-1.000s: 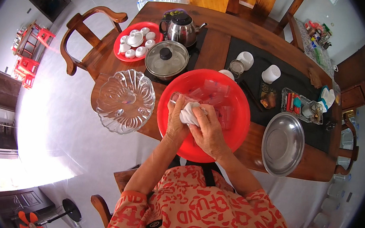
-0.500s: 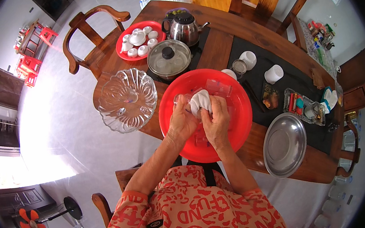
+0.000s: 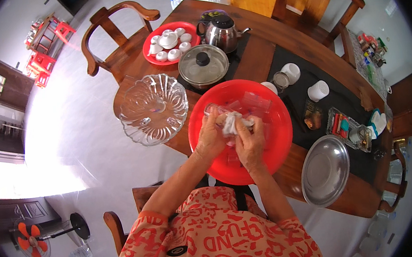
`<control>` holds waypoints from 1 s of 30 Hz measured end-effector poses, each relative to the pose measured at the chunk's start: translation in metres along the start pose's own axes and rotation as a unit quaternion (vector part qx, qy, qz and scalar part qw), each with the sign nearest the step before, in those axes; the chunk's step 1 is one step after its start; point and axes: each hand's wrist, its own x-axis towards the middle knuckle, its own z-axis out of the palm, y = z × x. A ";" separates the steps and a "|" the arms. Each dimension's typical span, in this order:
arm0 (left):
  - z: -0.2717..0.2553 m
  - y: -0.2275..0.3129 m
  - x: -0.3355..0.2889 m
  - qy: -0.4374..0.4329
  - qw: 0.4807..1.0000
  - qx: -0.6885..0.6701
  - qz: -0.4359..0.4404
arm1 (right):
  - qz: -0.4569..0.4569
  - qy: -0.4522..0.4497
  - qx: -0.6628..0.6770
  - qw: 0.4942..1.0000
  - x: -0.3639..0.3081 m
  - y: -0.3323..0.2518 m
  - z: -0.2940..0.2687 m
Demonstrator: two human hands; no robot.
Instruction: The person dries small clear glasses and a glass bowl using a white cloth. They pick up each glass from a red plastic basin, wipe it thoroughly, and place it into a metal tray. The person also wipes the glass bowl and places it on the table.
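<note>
Above a red basin (image 3: pixel 276 154), my left hand (image 3: pixel 210 139) is closed around a clear drinking glass (image 3: pixel 211 109). My right hand (image 3: pixel 250 146) grips a white cloth (image 3: pixel 232 124), pressed against the glass's near end. Part of the glass is hidden by the cloth and fingers. Several more clear glasses lie in the basin, one tumbler (image 3: pixel 257 102) near its far rim. Left of the basin stands a scalloped clear glass bowl (image 3: pixel 136 110). On the right, a shallow steel dish (image 3: pixel 325 172) sits by the table edge.
Beyond the basin are a lidded pot (image 3: pixel 213 69), a steel kettle (image 3: pixel 221 35) and a red tray (image 3: pixel 151 58) with a white tea set. White cups (image 3: pixel 318 90) and a glass tray (image 3: pixel 333 115) of small items stand right. A wooden chair (image 3: pixel 109 31) borders the far left side.
The whole view has shifted slightly, with the table sliding right. My right hand has turned and bunched the cloth differently; the glass in my left hand shows more now.
</note>
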 end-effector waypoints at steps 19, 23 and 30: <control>0.019 0.007 -0.014 0.144 0.971 0.134 0.135 | 0.099 -0.155 0.212 0.960 -0.022 0.027 0.029; 0.026 0.002 -0.017 0.132 0.948 0.227 0.179 | 0.074 -0.179 0.092 0.977 -0.011 0.020 0.032; 0.016 0.016 -0.019 0.131 0.955 0.207 0.170 | 0.117 -0.291 0.303 0.900 -0.016 0.024 0.039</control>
